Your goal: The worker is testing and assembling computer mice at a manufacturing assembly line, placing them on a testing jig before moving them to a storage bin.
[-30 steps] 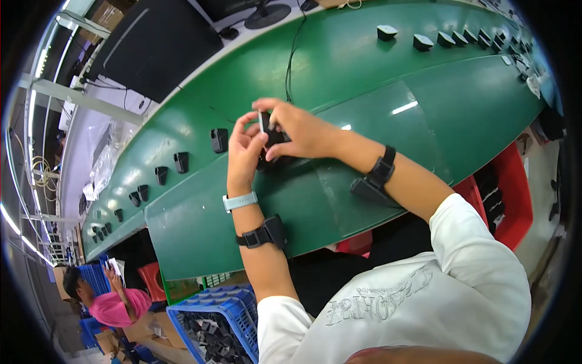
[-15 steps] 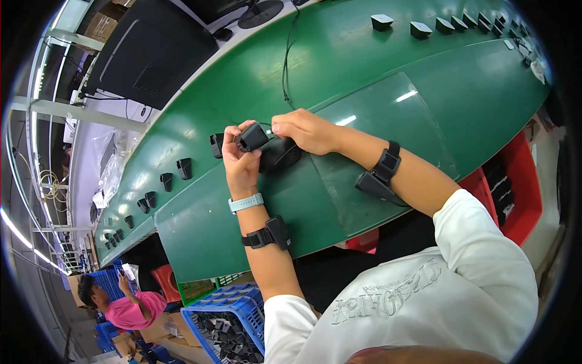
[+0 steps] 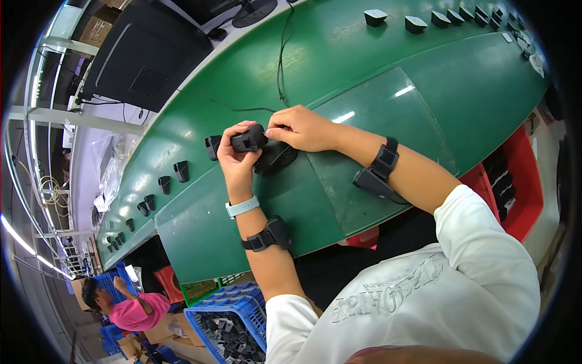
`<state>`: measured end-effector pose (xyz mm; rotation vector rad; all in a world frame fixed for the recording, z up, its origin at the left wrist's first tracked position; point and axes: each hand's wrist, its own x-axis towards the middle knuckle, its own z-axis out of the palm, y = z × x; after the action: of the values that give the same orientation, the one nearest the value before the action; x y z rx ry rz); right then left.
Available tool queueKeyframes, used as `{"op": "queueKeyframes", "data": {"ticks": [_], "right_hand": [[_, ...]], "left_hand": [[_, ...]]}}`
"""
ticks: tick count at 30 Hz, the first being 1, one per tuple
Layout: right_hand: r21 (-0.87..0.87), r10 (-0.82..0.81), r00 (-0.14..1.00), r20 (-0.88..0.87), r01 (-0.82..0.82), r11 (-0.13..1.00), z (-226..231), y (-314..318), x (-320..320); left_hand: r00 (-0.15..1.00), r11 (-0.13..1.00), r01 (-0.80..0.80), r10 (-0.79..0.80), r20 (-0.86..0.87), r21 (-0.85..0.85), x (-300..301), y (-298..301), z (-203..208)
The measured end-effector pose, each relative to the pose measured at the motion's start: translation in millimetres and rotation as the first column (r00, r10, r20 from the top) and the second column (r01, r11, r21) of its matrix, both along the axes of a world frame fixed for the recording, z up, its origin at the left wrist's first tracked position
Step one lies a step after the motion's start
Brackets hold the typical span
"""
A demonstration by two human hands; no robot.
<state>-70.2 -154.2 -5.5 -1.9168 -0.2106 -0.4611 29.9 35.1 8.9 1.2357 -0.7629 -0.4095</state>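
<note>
My left hand (image 3: 238,170) is closed round a small black boxy device (image 3: 248,139), held up above the green table. Beside it, my right hand (image 3: 306,128) pinches the end of a thin black cable (image 3: 245,110) against the device's right side. The plug is mostly hidden by my fingers, so I cannot tell how deep it sits. Below both hands rests a dark rounded object (image 3: 280,159), partly covered. Another black device (image 3: 212,146) stands on the table just left of my left hand.
Several black devices (image 3: 181,171) line the table's left side, and more with pale tops (image 3: 375,17) line the far right. A clear sheet (image 3: 376,121) lies under my right forearm. A blue crate (image 3: 254,303) of black parts and a red bin (image 3: 528,188) stand near the table. A person in pink (image 3: 139,310) is at lower left.
The device has turned in my left hand, showing another face. My right fingers have come up against it with the cable end; the metal plug seen before is now hidden.
</note>
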Motion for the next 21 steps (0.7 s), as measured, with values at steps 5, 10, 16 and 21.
{"op": "queueKeyframes", "data": {"ticks": [5, 10, 16, 21], "right_hand": [[0.014, -0.019, 1.0, -0.014, 0.019, 1.0, 0, 0, 2], [0.004, -0.174, 0.959, 0.222, 0.178, 0.984, -9, -8, 13], [-0.242, 0.014, 0.957, 0.288, 0.059, 0.968, 1, -14, -8], [-0.565, 0.152, 0.969, 0.196, -0.015, 0.825, -7, 11, -9]], "left_hand": [[0.989, 0.986, -0.093, 0.075, 0.124, 0.139, -8, -5, 5], [0.998, 0.988, -0.061, 0.057, 0.031, 0.14, -20, -17, 12], [0.945, 0.978, -0.167, 0.122, -0.304, -0.126, 3, -6, 0], [0.912, 0.964, -0.192, 0.106, -0.396, -0.184, 19, 15, -11]]}}
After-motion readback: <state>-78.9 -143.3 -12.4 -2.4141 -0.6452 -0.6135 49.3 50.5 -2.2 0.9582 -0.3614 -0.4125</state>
